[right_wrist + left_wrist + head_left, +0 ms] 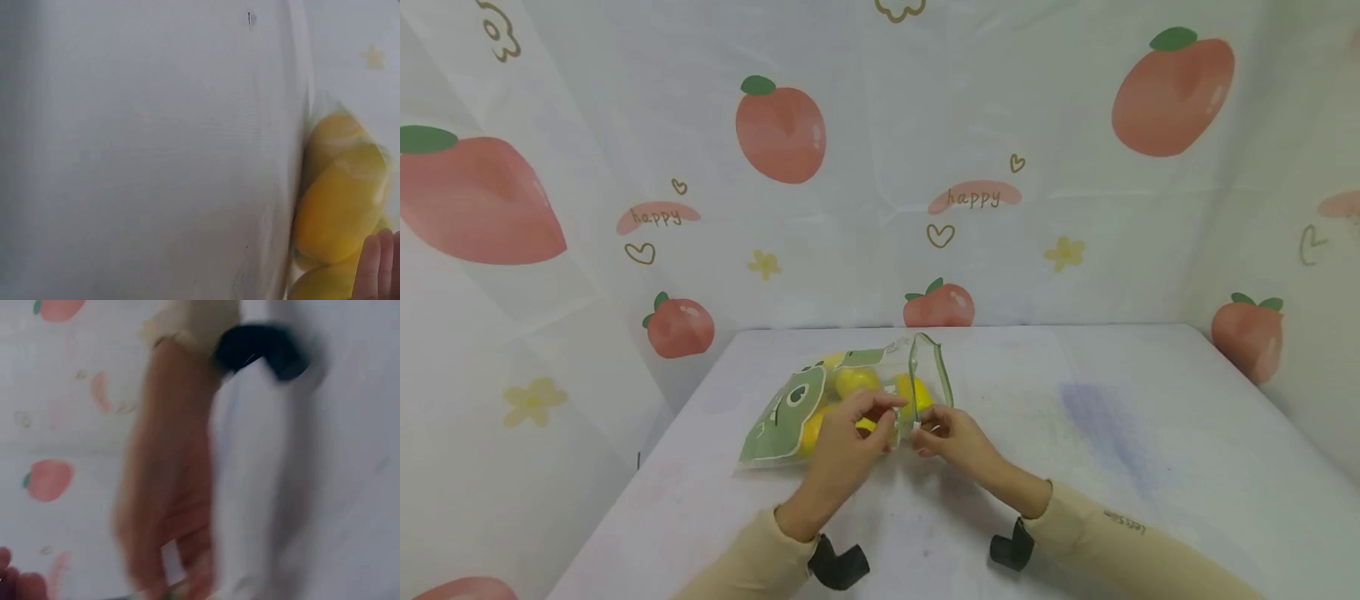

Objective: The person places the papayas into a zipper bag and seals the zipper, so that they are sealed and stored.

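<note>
A clear zip bag (782,417) with a green cartoon face lies on the table, its mouth toward the right. Several yellow fruits (857,382) fill it; in the right wrist view these fruits (344,206) look smooth and oval through the plastic. At the near end of the green-edged mouth, my right hand (955,437) pinches the strip by a small white slider (916,426). Just left of it, my left hand (842,446) holds the bag near its opening with thumb and fingers. Blur hides part of the left hand (165,481) in its wrist view.
The white table (1112,500) stretches away on the right, with a bluish stain on it. A pale cloth (865,250) printed with peaches and hearts hangs behind and at the sides. Black wrist mounts (838,567) sit beneath both sleeves.
</note>
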`<state>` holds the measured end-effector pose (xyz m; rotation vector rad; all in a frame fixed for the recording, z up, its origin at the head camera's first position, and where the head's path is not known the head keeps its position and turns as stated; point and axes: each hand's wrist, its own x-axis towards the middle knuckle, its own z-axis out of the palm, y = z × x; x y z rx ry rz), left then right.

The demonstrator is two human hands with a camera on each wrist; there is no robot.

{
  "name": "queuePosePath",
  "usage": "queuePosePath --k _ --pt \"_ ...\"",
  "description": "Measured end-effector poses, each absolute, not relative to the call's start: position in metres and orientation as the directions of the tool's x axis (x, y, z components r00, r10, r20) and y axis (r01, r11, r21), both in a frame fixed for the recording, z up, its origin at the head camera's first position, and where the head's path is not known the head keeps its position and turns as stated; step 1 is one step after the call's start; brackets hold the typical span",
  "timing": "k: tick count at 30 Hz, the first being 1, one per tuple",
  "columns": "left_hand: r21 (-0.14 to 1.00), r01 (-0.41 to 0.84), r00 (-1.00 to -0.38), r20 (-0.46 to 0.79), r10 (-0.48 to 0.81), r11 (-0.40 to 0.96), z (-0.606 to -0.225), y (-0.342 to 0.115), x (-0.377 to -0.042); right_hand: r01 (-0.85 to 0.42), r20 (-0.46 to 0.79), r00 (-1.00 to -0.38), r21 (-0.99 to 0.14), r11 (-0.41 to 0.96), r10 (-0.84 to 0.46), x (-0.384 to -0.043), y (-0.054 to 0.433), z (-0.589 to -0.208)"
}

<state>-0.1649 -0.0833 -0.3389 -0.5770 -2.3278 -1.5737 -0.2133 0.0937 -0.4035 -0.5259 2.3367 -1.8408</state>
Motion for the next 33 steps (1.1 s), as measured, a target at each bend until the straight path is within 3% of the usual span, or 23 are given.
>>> queuePosePath --k 5,8,11,21,28,33 --pt "0.987 0.122 -0.978 0.102 0.182 0.106 -0.374 -0.078 -0.149 -0.204 0.126 -0.935 -0.956 0.212 -0.331 -0.212 0.096 -0.403" --pt "0.995 -0.096 -0.973 -0.095 0.211 0.009 -0.39 -0.077 -0.146 -0.197 0.121 -0.939 -0.957 0.214 -0.323 -0.211 0.097 -0.403" --pt "0.974 -0.222 -0.951 -0.206 0.231 -0.048 -0.402 -0.076 -0.146 -0.186 0.11 -0.942 -0.958 0.22 -0.317 -0.211 0.099 -0.404" --pt "0.904 -0.316 -0.948 -0.284 0.146 -0.289 -0.411 -0.066 -0.155 -0.24 0.157 -0.929 -0.945 0.224 -0.334 -0.211 0.102 -0.405" --pt "0.793 -0.348 -0.933 -0.347 0.1 -0.5 -0.408 -0.058 -0.159 -0.21 0.131 -0.939 -0.95 0.23 -0.318 -0.208 0.103 -0.402" --pt "0.79 -0.318 -0.941 -0.33 0.073 -0.523 -0.41 -0.054 -0.164 -0.204 0.121 -0.935 -0.952 0.227 -0.332 -0.207 0.104 -0.402"
